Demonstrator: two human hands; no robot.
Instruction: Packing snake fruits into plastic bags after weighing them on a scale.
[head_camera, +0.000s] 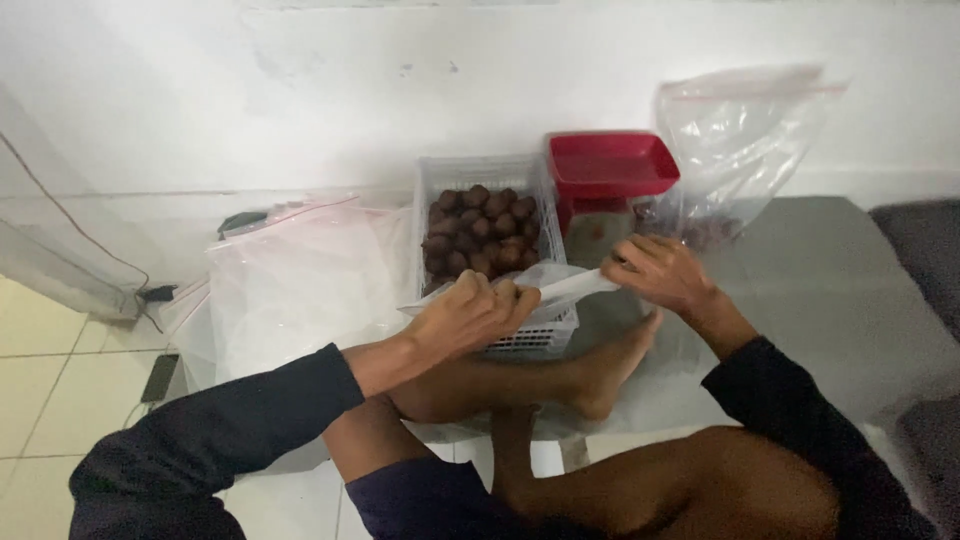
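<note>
Over the white basket (540, 340) of brown fruits (480, 228), the left hand (470, 315) and right hand (655, 272) are both pinching a small clear plastic bag (565, 285) stretched between them; a loosening pinch could be dropping it among the fruit.

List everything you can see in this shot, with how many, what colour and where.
basket: one, white slotted plastic, centre, by the wall
brown fruits: many, dark brown, inside the basket
scale tray: one, red, right of the basket
standing bag: one, clear plastic, right of the tray, a few dark fruits inside
flat bags: a pile, clear plastic, left of the basket
phone: one, dark, on the floor tiles at left
small bag: one, clear, stretched between both hands
left hand: grips the small bag's left end
right hand: grips its right end
</note>
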